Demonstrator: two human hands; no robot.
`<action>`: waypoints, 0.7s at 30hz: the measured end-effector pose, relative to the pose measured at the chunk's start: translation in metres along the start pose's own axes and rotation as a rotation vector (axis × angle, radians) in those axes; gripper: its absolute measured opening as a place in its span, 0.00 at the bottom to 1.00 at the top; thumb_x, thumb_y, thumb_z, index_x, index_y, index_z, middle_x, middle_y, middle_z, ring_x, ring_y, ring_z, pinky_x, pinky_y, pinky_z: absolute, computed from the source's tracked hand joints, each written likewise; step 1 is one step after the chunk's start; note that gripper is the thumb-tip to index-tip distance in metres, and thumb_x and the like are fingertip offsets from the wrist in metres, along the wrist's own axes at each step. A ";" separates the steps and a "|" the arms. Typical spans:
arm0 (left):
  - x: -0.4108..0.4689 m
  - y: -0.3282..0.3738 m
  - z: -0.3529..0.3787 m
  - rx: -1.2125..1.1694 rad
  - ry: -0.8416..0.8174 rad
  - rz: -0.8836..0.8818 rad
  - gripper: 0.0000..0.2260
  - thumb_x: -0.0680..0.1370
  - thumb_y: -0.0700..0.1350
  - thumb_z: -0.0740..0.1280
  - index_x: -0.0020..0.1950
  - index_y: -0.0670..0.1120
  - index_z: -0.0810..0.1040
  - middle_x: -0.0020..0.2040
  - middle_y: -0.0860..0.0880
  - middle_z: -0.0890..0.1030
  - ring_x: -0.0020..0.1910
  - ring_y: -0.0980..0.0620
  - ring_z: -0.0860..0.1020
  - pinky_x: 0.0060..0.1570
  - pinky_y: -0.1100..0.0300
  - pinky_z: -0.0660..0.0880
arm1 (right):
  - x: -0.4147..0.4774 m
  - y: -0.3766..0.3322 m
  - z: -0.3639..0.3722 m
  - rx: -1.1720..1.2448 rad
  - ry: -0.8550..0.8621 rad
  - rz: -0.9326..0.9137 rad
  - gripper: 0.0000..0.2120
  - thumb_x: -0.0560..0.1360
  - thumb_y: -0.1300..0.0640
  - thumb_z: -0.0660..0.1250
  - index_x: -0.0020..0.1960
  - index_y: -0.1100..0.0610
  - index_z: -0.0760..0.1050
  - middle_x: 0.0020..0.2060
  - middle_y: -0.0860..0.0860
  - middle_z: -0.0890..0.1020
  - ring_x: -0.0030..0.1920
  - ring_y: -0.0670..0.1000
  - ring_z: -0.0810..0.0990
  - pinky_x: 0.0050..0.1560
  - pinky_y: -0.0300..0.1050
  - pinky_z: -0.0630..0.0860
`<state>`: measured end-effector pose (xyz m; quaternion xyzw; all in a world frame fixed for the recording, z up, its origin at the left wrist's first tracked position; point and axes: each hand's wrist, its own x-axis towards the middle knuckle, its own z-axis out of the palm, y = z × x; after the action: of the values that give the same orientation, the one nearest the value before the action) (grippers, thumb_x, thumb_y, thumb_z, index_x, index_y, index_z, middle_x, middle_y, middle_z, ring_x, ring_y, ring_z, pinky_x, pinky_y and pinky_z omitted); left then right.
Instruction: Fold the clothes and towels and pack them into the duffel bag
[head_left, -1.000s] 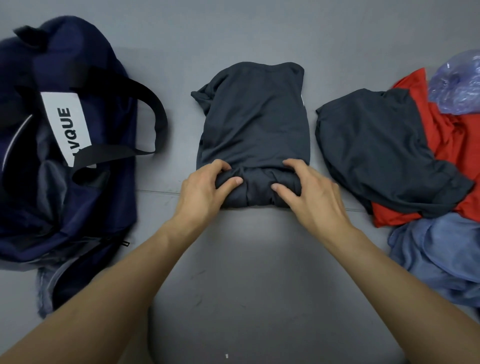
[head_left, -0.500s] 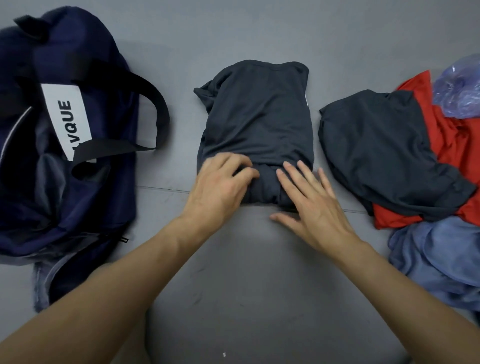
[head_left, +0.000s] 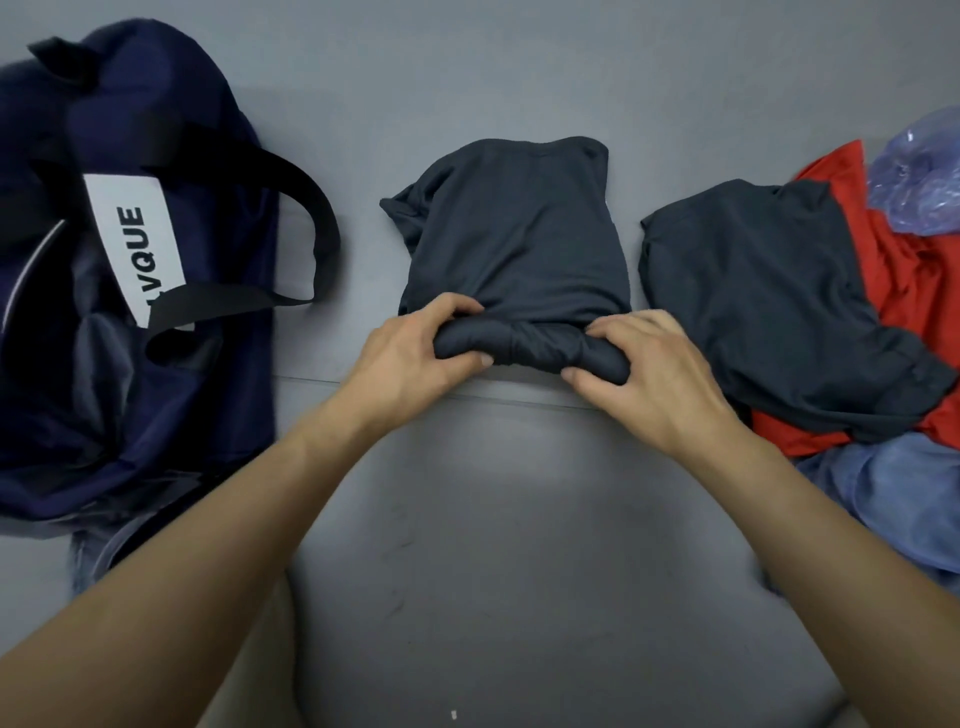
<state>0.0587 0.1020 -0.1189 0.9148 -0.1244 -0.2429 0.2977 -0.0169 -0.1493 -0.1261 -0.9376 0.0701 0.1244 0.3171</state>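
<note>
Left hand (head_left: 410, 358) and right hand (head_left: 649, 374) both clamped on rolled near edge of dark grey shirt (head_left: 519, 244); navy duffel bag (head_left: 130, 312) left.

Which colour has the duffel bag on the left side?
Navy blue duffel bag, with black straps and a white label; the head view shows it.

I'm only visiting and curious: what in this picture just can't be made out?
All in the head view:
duffel bag interior: dark, cut by the left edge.
red garment: mostly under the dark top piled on it.
blue garment: cut by the right edge.
grey shirt: near end wound inside the roll the left hand and right hand grip.
</note>
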 end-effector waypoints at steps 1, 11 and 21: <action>0.000 -0.001 -0.002 -0.069 -0.035 -0.045 0.16 0.75 0.58 0.72 0.61 0.62 0.74 0.53 0.61 0.80 0.52 0.57 0.77 0.52 0.61 0.72 | -0.001 -0.001 -0.003 0.029 -0.012 0.026 0.20 0.72 0.38 0.70 0.58 0.48 0.78 0.53 0.42 0.80 0.60 0.47 0.74 0.56 0.45 0.73; -0.004 -0.009 0.006 -0.118 0.049 -0.207 0.13 0.80 0.62 0.63 0.48 0.53 0.78 0.43 0.54 0.81 0.47 0.50 0.79 0.48 0.53 0.75 | -0.006 -0.015 0.007 0.157 0.174 0.239 0.21 0.73 0.36 0.70 0.60 0.45 0.74 0.47 0.38 0.76 0.52 0.47 0.75 0.56 0.47 0.70; -0.007 -0.010 0.027 0.331 0.444 0.334 0.14 0.80 0.44 0.68 0.65 0.51 0.80 0.62 0.50 0.79 0.60 0.45 0.76 0.58 0.47 0.74 | -0.023 0.003 0.043 -0.322 0.175 -0.386 0.25 0.80 0.43 0.65 0.74 0.52 0.71 0.74 0.53 0.71 0.77 0.56 0.62 0.76 0.60 0.59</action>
<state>0.0400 0.0995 -0.1412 0.9485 -0.2424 0.0386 0.2003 -0.0480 -0.1240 -0.1549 -0.9791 -0.1037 -0.0104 0.1745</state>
